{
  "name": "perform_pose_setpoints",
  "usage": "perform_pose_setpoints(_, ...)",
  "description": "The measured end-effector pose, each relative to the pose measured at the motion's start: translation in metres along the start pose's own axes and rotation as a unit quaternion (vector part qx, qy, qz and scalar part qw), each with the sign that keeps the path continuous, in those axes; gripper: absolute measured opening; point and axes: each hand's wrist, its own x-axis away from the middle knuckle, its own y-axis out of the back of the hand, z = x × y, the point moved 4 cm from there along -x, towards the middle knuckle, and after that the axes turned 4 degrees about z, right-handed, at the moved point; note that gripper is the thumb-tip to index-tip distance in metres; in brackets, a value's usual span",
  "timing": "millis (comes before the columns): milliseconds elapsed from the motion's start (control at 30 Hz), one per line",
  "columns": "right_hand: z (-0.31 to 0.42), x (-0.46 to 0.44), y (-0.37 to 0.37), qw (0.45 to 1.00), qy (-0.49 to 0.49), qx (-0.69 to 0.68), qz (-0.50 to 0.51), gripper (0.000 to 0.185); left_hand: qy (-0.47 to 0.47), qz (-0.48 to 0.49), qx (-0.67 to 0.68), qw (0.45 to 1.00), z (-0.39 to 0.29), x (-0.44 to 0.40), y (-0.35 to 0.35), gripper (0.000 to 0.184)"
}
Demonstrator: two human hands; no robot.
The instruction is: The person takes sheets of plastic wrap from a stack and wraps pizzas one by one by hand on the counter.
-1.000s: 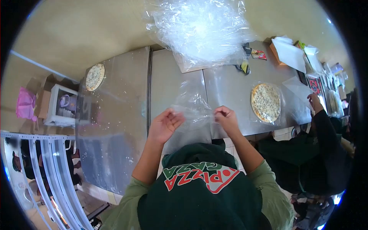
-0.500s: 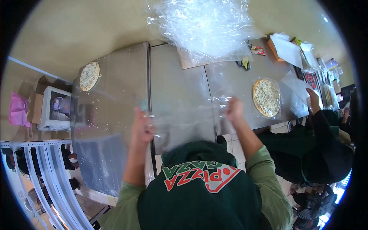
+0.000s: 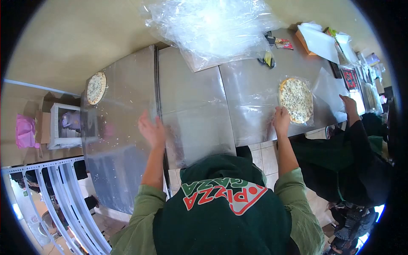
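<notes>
Lying far left is a round, white-topped pizza (image 3: 96,88) on a grey metal table (image 3: 123,106); a shiny heap of clear plastic bags (image 3: 212,32) sits behind the flat transparent sheet (image 3: 195,121) between both hands. The blurred left hand (image 3: 152,129) spreads its fingers; the right hand (image 3: 281,121) curls beside a round, plastic-wrapped pizza (image 3: 296,98), its pinch unclear.

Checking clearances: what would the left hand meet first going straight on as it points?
Probably the wall; the left hand seems to have a free way across the table, though depth is unclear.
</notes>
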Motion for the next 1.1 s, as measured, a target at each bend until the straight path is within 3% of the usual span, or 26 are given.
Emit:
perform_pose_setpoints(33,0.005,0.002,0.000,1.000,-0.003,-0.020,0.003,0.021,-0.047,0.034,0.042,0.997,-0.027,0.002,-0.002,0.034)
perform_pose_setpoints(67,0.005,0.003,-0.001,1.000,-0.011,-0.022,0.017,0.021,-0.152,0.112,0.097,0.977,-0.048,0.015,-0.023,0.031)
perform_pose_setpoints(100,0.005,0.004,-0.002,0.999,-0.017,-0.024,0.031,0.021,-0.252,0.188,0.150,0.937,-0.069,0.030,-0.044,0.029)
perform_pose_setpoints(133,0.005,0.004,-0.003,0.998,-0.024,-0.026,0.045,0.021,-0.273,0.316,0.222,0.881,-0.093,0.040,-0.063,0.027)
perform_pose_setpoints(200,0.012,0.003,0.003,0.998,0.001,-0.006,0.057,0.020,-0.233,0.430,0.235,0.840,-0.123,0.060,-0.101,0.030)
perform_pose_setpoints(233,0.013,0.003,0.006,0.998,0.013,0.005,0.062,0.020,-0.231,0.446,0.193,0.843,-0.130,0.064,-0.115,0.037)
perform_pose_setpoints(333,0.006,-0.006,0.021,0.981,0.171,0.088,0.038,0.019,-0.210,0.476,0.064,0.851,-0.148,0.056,-0.131,0.065)
perform_pose_setpoints(433,0.006,-0.014,0.049,0.981,-0.119,0.021,0.149,0.016,-0.172,0.505,-0.055,0.844,-0.160,0.043,-0.126,0.101)
perform_pose_setpoints(467,0.012,-0.018,0.061,0.974,-0.152,0.034,0.165,0.014,-0.159,0.524,-0.079,0.833,-0.161,0.038,-0.129,0.113)
perform_pose_setpoints(500,0.009,-0.025,0.070,0.978,-0.122,0.073,0.151,0.014,-0.147,0.541,-0.103,0.821,-0.163,0.032,-0.132,0.124)
perform_pose_setpoints(600,0.023,-0.038,0.095,0.971,0.007,0.226,0.079,0.016,-0.137,0.583,-0.155,0.786,-0.173,0.023,-0.134,0.131)
perform_pose_setpoints(700,0.087,-0.033,0.072,0.959,0.234,0.158,0.033,0.021,-0.147,0.583,-0.166,0.782,-0.174,0.022,-0.137,0.131)
perform_pose_setpoints(767,0.112,-0.009,0.024,0.951,0.222,0.114,0.181,0.028,-0.130,0.575,-0.131,0.797,-0.171,0.019,-0.131,0.131)
perform_pose_setpoints(833,0.126,0.023,-0.013,0.904,0.299,0.145,0.269,0.041,-0.113,0.547,-0.085,0.825,-0.166,0.015,-0.122,0.127)
perform_pose_setpoints(933,0.100,0.036,-0.034,0.876,0.264,0.309,0.259,0.054,-0.105,0.457,-0.029,0.883,-0.144,0.014,-0.104,0.115)
perform_pose_setpoints(1000,0.077,0.035,-0.036,0.876,0.273,0.307,0.252,0.059,-0.133,0.377,-0.037,0.916,-0.117,0.031,-0.093,0.101)
perform_pose_setpoints(1100,0.058,0.032,-0.032,0.866,0.286,0.323,0.252,0.065,-0.117,0.397,-0.082,0.907,-0.074,0.077,-0.084,0.088)
